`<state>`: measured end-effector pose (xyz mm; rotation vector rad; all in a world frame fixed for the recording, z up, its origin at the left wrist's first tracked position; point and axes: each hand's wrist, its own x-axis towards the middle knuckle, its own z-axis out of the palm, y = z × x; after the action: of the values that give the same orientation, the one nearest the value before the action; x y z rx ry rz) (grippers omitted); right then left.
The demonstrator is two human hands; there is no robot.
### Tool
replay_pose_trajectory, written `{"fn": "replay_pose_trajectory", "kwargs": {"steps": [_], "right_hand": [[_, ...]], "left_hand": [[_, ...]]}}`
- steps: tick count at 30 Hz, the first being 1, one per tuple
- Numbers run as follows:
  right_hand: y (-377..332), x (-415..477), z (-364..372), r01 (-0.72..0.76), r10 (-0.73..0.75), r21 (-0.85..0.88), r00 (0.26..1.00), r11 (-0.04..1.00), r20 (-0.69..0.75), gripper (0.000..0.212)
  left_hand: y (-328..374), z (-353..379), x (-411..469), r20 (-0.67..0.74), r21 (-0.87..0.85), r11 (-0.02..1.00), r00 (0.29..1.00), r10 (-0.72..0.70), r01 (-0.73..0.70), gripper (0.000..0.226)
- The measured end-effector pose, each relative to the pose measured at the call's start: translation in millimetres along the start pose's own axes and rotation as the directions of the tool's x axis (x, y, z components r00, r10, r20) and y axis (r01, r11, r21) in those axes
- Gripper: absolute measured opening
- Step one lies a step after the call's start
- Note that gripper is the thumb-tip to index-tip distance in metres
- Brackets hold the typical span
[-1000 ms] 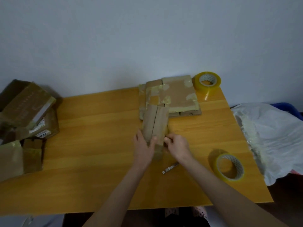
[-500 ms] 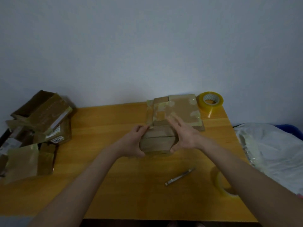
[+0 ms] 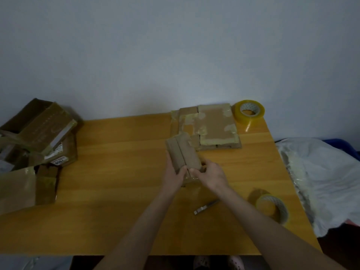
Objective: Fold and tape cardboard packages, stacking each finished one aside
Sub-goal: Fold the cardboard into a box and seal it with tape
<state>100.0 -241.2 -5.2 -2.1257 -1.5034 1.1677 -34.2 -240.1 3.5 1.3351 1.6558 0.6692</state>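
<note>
left hand (image 3: 174,175) and right hand (image 3: 212,176) both curled round near end of folded cardboard package (image 3: 183,152), thumbs on top either side of centre seam. package mid-table (image 3: 116,172), tilted, far end just short of taped stack (image 3: 217,126). around: tape roll (image 3: 249,112) at far right corner beside stack; second tape roll (image 3: 273,209) near right edge (just beside right forearm); small metal tool (image 3: 204,208) between forearms; open cartons (image 3: 39,131) heaped at left edge; white plastic bag (image 3: 321,172) off right side.

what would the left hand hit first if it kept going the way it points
The left hand grips the folded package; beyond that, probably the taped stack, though depth is unclear.
</note>
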Motion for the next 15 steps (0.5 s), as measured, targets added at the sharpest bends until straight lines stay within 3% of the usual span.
{"fn": "replay_pose_trajectory", "kwargs": {"steps": [5, 10, 15], "right_hand": [[15.0, -6.4, -18.1, -0.063, 0.06, 0.029, 0.995, 0.998, 0.078, 0.049], [11.3, -9.9, -21.5, -0.021, 0.018, -0.107, 0.999, 0.994, -0.03, 0.058], [9.9, -4.0, -26.2, -0.04, 0.034, -0.09, 0.997, 0.995, -0.068, 0.048]], "left_hand": [[-5.0, 5.9, -2.3, 0.081, 0.15, 0.988, 0.997, 0.014, -0.026, 0.085], [4.1, 5.3, 11.5, 0.18, 0.13, 0.989, 0.983, 0.046, -0.07, 0.08], [6.9, -1.0, 11.8, 0.395, 0.358, 0.903, 0.915, 0.086, -0.239, 0.11]]}}
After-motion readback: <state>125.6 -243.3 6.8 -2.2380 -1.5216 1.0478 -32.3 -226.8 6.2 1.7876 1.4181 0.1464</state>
